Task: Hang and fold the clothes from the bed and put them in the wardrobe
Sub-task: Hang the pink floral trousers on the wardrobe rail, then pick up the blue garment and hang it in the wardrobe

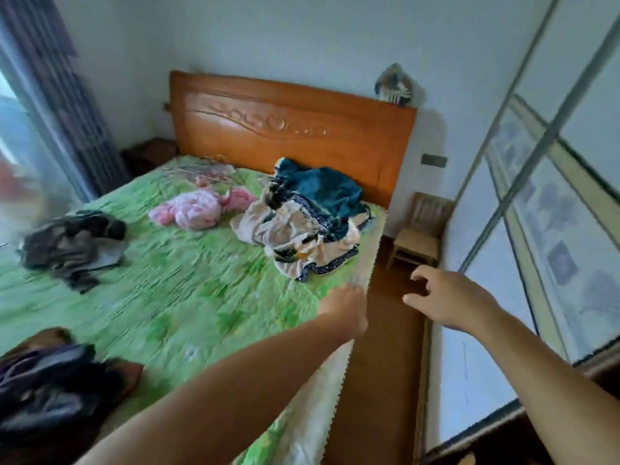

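A bed with a green cover (188,286) carries loose clothes. A teal and cream heap (312,216) lies by the headboard, a pink garment (198,209) sits left of it, and a grey garment (73,246) lies at the left. Dark clothes (47,387) sit at the near left corner. Some thin hangers (204,169) lie near the headboard. My left hand (345,308) reaches over the bed's right edge, below the teal heap, holding nothing. My right hand (439,297) hovers over the floor gap with fingers loosely spread. The wardrobe (523,263) with sliding doors stands at the right.
A narrow wooden floor strip (379,347) runs between bed and wardrobe. A small wooden chair (419,229) stands at its far end. The orange headboard (292,132) backs onto the wall. A curtain (67,105) hangs at the left.
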Demonstrator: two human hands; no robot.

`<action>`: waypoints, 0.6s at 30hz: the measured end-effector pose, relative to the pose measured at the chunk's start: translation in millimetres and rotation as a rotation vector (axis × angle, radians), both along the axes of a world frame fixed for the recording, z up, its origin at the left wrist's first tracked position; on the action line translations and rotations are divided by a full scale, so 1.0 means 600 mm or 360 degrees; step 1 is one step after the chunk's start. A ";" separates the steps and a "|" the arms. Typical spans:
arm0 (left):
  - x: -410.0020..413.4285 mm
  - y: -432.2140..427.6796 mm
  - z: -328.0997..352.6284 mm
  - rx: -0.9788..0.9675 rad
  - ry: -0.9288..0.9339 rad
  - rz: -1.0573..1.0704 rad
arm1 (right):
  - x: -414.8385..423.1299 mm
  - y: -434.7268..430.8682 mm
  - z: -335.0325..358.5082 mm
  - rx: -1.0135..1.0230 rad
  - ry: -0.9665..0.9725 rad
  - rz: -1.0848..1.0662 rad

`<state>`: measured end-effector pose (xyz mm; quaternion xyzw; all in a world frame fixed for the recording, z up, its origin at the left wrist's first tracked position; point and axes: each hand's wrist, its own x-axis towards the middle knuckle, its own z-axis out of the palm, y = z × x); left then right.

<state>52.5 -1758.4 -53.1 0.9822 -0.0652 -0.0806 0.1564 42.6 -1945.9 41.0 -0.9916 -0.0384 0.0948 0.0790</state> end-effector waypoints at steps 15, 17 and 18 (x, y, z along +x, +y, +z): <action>-0.449 0.297 -0.094 0.0002 0.0273 0.1814 | -0.051 0.384 -0.153 -0.0069 0.0358 0.1512; -0.543 0.291 -0.099 0.0016 0.0310 0.2070 | -0.107 0.419 -0.170 -0.0072 0.0438 0.1709; -0.583 0.286 -0.100 0.0017 0.0339 0.2174 | -0.132 0.432 -0.178 -0.0062 0.0453 0.1786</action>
